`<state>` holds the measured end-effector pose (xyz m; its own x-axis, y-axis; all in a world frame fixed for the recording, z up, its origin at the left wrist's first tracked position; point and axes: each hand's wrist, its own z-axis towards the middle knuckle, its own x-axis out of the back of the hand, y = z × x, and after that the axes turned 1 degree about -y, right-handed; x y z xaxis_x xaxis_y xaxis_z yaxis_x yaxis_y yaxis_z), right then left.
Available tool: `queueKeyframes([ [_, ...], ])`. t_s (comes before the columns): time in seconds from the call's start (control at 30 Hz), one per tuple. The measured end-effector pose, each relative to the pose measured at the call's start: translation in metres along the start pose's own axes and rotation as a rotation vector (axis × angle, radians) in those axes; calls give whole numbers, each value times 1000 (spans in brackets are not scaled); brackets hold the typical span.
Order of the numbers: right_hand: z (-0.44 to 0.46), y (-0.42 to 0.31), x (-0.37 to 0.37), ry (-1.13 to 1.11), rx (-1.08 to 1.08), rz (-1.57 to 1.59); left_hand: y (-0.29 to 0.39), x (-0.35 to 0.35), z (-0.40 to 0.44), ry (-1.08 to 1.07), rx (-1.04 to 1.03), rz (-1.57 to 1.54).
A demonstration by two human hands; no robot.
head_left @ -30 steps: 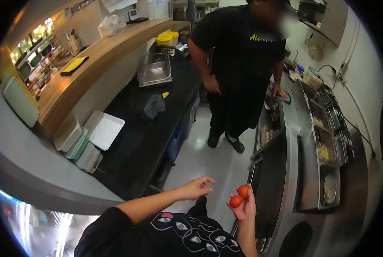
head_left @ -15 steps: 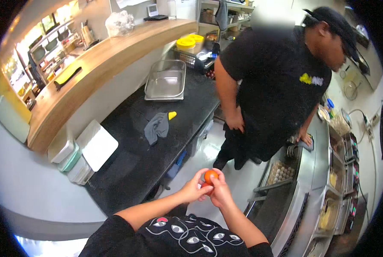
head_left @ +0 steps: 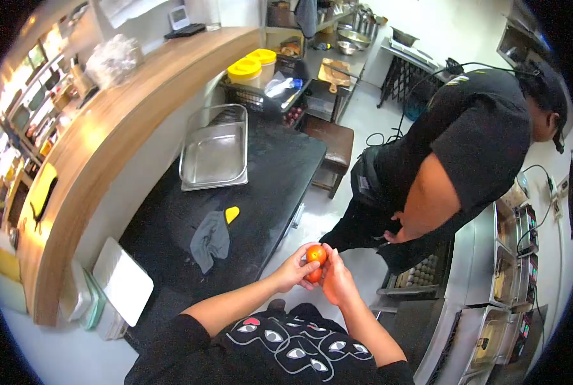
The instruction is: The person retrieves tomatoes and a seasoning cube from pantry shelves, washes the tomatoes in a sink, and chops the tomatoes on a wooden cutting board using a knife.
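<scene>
Two red tomatoes [head_left: 316, 255] are cupped between my hands, one above the other, in front of my chest. My left hand [head_left: 292, 269] is curled round them from the left, its thumb across them. Against their right side rests my right hand [head_left: 338, 278], its fingers bent towards the upper tomato. To the left of my hands, a grey cloth [head_left: 211, 242] with a yellow piece lies on the black counter [head_left: 164, 224].
A co-worker in black [head_left: 453, 141] stands close on the right, by an egg tray [head_left: 420, 274] and steel food containers [head_left: 492, 337]. Metal pans [head_left: 214, 154] are on the counter, with a white tray [head_left: 123, 282] nearer. Behind is a brown stool [head_left: 330, 144].
My left hand has come across to the tomatoes, and both hands now hold them together. The view has turned and advanced along the counter. The co-worker has turned away to the right.
</scene>
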<state>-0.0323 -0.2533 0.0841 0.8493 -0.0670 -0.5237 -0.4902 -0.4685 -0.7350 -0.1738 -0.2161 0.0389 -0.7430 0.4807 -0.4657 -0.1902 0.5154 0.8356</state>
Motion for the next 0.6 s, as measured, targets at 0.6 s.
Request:
queueKeyframes([
  [0.6,67,-162,122,237,203,-406,68,99,153,73,-66,-422],
])
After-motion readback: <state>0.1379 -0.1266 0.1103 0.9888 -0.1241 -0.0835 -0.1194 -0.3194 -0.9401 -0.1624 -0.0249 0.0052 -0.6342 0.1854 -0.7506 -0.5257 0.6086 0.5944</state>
